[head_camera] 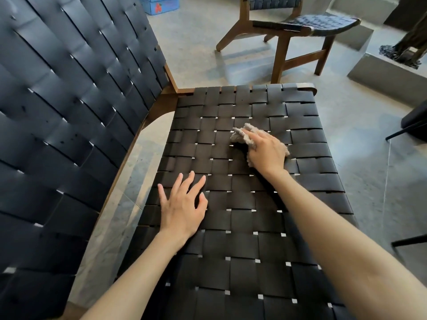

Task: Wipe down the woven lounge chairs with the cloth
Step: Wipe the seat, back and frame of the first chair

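A lounge chair with a black woven seat [231, 222] and a woven backrest [69, 100] on a brown wooden frame fills the view. My right hand [265, 151] presses a crumpled beige cloth [240, 135] onto the middle of the seat, fingers curled over it. My left hand [182, 204] rests flat on the seat nearer to me, fingers spread, holding nothing.
A second woven lounge chair [300, 24] stands on the grey floor at the back. Grey concrete blocks [381, 70] with a dark plant base sit at the right. Blue boxes [159, 4] lie at the top. Black table legs [409, 128] stand at the right edge.
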Motion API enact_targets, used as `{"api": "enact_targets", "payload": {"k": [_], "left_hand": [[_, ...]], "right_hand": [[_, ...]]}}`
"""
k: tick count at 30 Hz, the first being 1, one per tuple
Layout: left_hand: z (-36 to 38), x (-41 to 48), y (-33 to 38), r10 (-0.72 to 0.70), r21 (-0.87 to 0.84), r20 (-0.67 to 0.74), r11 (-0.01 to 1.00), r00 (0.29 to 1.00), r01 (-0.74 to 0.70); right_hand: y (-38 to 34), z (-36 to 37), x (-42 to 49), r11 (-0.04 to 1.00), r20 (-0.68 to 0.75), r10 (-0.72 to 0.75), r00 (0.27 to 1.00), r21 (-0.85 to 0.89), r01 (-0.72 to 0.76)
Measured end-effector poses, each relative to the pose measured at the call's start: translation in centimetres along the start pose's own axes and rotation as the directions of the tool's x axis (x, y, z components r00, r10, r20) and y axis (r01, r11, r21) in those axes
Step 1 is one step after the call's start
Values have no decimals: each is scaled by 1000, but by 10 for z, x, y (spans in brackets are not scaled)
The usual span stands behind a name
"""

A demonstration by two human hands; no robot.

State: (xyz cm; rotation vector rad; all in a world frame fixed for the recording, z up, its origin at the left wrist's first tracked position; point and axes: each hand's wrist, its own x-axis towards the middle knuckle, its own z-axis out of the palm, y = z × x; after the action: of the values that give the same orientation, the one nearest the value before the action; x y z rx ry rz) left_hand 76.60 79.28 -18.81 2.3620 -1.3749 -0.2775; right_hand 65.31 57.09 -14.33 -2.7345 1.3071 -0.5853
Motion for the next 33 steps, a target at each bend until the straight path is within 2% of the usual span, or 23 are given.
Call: {"api": "enact_targets", "payload": {"k": [1,2,3,5,8,10,12,13,14,16,18,20,22,27,31,33], "left_hand": [[-3,2,-3,32,37,24,999,999,-33],[-5,4,-9,61,72,45,995,997,-64],[-8,5,-18,68,95,58,993,996,-73],[-12,5,-38,-27,99,35,995,999,23],[-14,3,-59,-210,25,-13,977,978,210],[-14,4,-63,-222,-16,-23,975,975,222],[-13,7,-64,-208,-36,-39,978,977,206],[-13,8,-65,-200,-51,-52,979,979,197],[-12,9,-66,-194,-73,-65,979,979,189],[-11,9,-69,-191,-122,-94,976,977,179],[-9,8,-70,-206,-169,-138,969,969,182],[-9,8,-70,-226,-214,-195,959,955,183],[-11,9,-68,-235,-231,-223,956,946,183],[-17,8,-66,-265,-256,-236,945,935,203],[-21,0,-69,-310,-265,-237,932,921,246],[-23,-9,-68,-303,-271,-214,932,929,241]], "right_hand": [[-9,3,0,998,-23,28,999,65,-27],[-21,8,-4,994,-17,-7,1000,111,8],[-33,14,-11,986,9,-94,996,137,92],[-59,26,-31,953,69,-273,960,157,260],[-87,31,-53,890,175,-442,880,205,406],[-86,31,-52,816,177,-570,803,237,527],[-71,37,-35,748,148,-662,735,184,637],[-62,41,-21,746,129,-666,735,131,653],[-55,46,-4,774,105,-633,767,74,629],[-48,55,30,874,49,-483,874,-30,484],[-53,63,54,947,15,-313,950,-75,313],[-64,71,63,977,-5,-201,980,-71,200],[-74,77,58,981,-4,-190,982,-37,189],[-97,67,10,909,131,-414,901,120,400],[-111,37,-62,759,182,-637,749,319,567],[-104,29,-72,712,204,-694,691,341,614]]}}
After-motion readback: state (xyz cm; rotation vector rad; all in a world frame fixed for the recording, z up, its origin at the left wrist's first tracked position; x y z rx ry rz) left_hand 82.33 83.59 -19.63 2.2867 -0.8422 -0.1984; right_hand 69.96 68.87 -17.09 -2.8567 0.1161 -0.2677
